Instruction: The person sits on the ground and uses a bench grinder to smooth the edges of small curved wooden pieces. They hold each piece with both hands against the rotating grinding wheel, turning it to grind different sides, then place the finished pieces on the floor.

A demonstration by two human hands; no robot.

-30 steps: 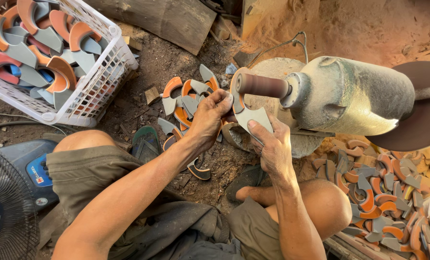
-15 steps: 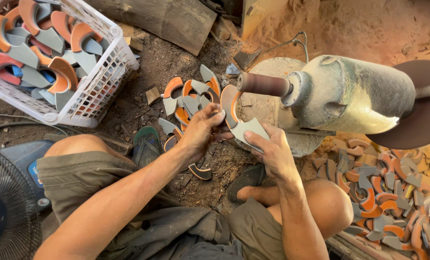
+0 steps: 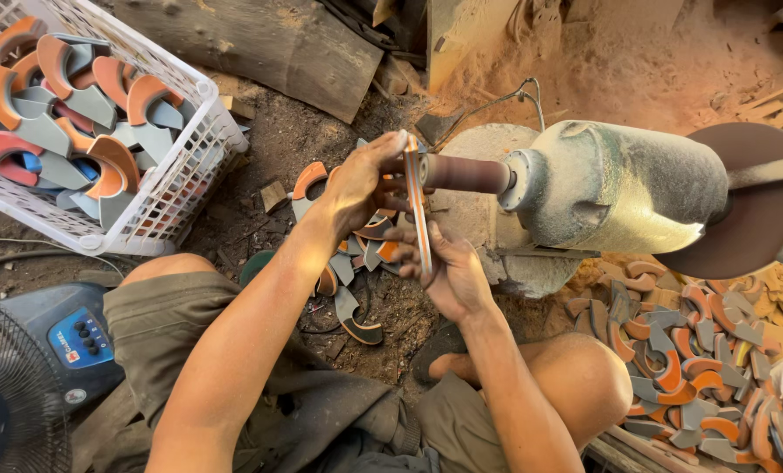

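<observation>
Since half a second ago we have lifted the curved piece [image 3: 418, 206] and turned it edge-on, so it now stands upright at the tip of the sanding drum [image 3: 462, 172] instead of lying flat below it. Our left hand [image 3: 363, 184] clasps its upper end, fingers wrapped over the top, while our right hand [image 3: 448, 267] pinches its lower end from beneath. The dusty motor housing [image 3: 628, 188] sits just right of the drum. More curved pieces lie in the white basket [image 3: 190, 158] and in a pile on the ground [image 3: 672, 350].
</observation>
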